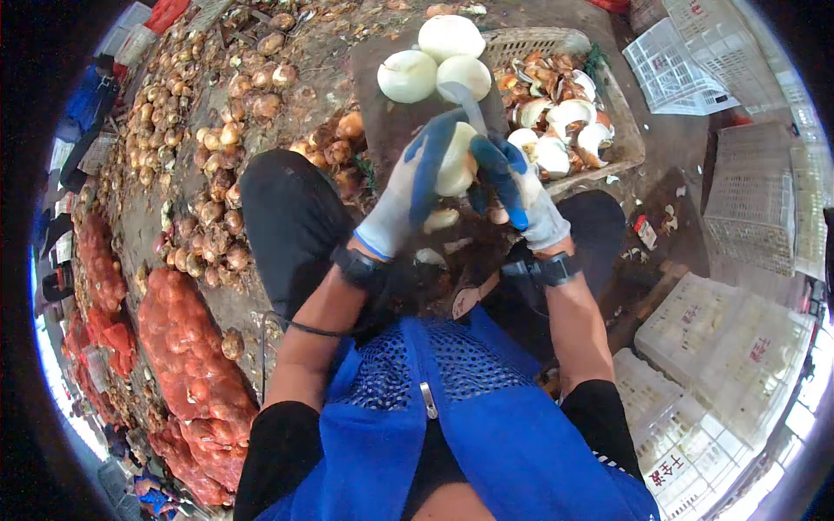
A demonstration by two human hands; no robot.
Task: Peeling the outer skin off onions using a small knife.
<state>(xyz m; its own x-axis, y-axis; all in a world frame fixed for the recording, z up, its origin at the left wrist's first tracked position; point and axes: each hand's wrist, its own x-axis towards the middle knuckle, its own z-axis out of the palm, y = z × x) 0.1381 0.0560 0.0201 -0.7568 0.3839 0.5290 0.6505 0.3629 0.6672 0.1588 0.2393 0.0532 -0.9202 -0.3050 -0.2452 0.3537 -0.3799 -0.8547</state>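
In a white and blue work glove, my left hand (401,193) is closed round a pale peeled onion (456,163). My right hand (519,187), gloved alike, is closed beside that onion, its blue fingers against the onion's right side. A knife (472,108) rises from between the hands, blade pointing up and away; its handle is hidden in my right hand. Just beyond, three peeled white onions (407,76) sit together on a dark board (382,130). Pale onion pieces (441,220) lie beneath my hands.
A crate (627,143) of onion peels stands at the right of the board. Unpeeled onions (208,217) cover the ground to the left, with red mesh sacks (187,356) of onions nearer. White plastic crates (751,208) are stacked along the right. Other people (82,104) are at the far left.
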